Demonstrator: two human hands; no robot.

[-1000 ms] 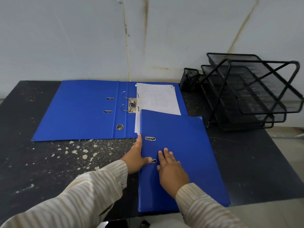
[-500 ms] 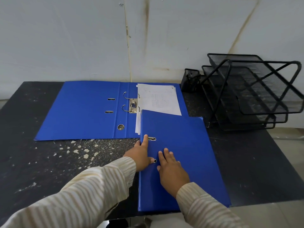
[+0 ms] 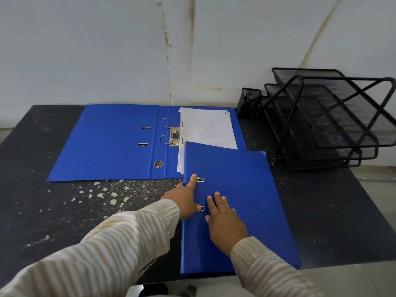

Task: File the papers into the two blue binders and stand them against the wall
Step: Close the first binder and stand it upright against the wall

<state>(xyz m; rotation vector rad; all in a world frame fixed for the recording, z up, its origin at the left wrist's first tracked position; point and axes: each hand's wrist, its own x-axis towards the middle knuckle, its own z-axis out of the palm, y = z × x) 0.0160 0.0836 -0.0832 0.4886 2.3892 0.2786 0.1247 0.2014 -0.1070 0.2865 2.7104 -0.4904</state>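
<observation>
1. Where the closed binder (image 3: 246, 200) lies flat on the near right of the desk (image 3: 64, 211), its far end covers the lower part of the papers (image 3: 210, 127) and the near right corner of the open binder (image 3: 107, 142).
2. That open binder is spread flat at the back of the desk, by the wall (image 3: 85, 50). Its 2 ring hooks (image 3: 166, 131) curl up from the spine.
3. On its right half lie the papers, print too faint to read. Whether they sit on the posts cannot be told.
4. At the closed binder's left edge rests the left hand (image 3: 184, 198), index finger straight on the cover beside the upper slot (image 3: 200, 179) and thumb by the lower slot. Its other fingers are hidden.
5. Just right of the lower slot, the right hand (image 3: 225, 221) lies flat on the cover with straight fingers, holding nothing.
6. Both striped sleeves are cut off at the bottom of the view.
7. On the right stands a black 3-tier mesh tray rack (image 3: 342, 116), clipped by the edge. Beside it is a mesh cup (image 3: 248, 103) whose contents are too dark to make out.
</observation>
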